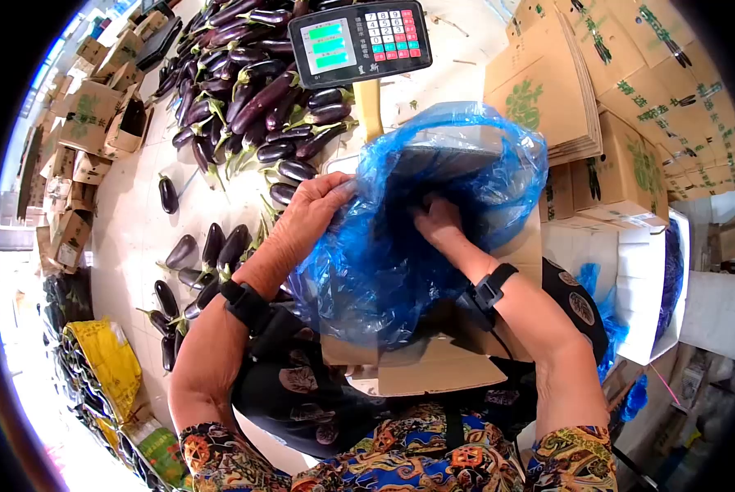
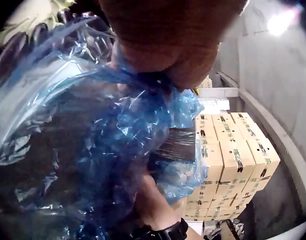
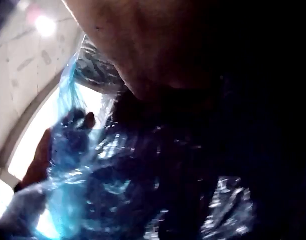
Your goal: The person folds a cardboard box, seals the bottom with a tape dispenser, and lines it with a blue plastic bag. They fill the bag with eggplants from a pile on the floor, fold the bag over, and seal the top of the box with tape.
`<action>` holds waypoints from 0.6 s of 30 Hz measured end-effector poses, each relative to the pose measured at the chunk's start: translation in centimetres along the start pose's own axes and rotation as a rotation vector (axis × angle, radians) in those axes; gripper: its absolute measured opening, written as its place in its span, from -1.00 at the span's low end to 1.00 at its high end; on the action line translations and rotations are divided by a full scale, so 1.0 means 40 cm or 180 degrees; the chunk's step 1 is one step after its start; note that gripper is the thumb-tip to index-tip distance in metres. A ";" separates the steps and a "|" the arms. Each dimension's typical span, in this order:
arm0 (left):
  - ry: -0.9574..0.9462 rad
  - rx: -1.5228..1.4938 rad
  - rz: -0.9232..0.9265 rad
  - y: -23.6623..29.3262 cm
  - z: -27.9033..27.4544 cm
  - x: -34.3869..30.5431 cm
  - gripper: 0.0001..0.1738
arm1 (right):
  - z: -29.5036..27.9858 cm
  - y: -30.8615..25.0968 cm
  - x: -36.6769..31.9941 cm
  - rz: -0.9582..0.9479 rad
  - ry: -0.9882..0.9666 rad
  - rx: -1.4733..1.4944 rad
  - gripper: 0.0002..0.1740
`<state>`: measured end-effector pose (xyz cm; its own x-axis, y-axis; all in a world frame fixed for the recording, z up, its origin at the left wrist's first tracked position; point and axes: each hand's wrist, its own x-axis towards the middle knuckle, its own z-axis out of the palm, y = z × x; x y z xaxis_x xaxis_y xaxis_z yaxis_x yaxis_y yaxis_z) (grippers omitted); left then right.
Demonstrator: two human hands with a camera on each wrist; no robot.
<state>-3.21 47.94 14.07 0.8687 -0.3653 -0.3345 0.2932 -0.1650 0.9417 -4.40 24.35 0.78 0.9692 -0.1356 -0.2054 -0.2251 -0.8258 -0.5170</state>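
In the head view a blue plastic bag [image 1: 343,279] spreads wide over a cardboard box [image 1: 433,369], its mouth facing up. My left hand [image 1: 322,201] pinches the bag's rim on the left side between thumb and fingers. My right hand [image 1: 441,220] reaches down inside the bag, its fingertips lost in the dark interior; whether they hold anything I cannot tell. The left wrist view shows the right forearm [image 2: 155,202] going into the crumpled blue film. Through the film, the right wrist view shows the left hand [image 3: 68,135] at the bag's edge.
A digital scale display [image 1: 359,43] on a yellow post stands behind the bag. A large heap of eggplants [image 1: 244,90] covers the floor at the back left. Flattened cartons [image 1: 539,82] lean at right, near a white foam box [image 1: 642,303]. A yellow sack [image 1: 105,361] lies left.
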 end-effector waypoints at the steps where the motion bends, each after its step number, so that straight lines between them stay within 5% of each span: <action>1: 0.0039 -0.0006 -0.0051 -0.002 0.000 -0.002 -0.68 | -0.001 -0.007 -0.019 0.0098 0.0171 0.0177 -0.31; 4: 0.0191 -0.0042 -0.0138 -0.010 0.005 0.000 -0.69 | -0.076 -0.088 -0.063 0.0037 0.0407 0.1496 -0.20; 7: 0.0274 0.0070 -0.0065 -0.042 0.016 0.015 -0.70 | -0.018 -0.061 0.005 0.0568 -0.0331 0.2036 -0.21; 11: 0.0101 0.0305 -0.0016 -0.045 0.014 0.018 -0.69 | 0.225 0.107 0.063 -0.0773 0.1016 0.0180 -0.16; 18: 0.0077 -0.0102 0.0077 -0.104 0.006 0.041 -0.67 | 0.334 0.206 0.070 -0.0517 0.0558 0.0084 -0.13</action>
<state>-3.09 47.81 9.60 0.8850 -0.3466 -0.3109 0.2842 -0.1268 0.9503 -4.86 24.49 -15.13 0.9949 -0.0971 0.0283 -0.0652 -0.8302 -0.5536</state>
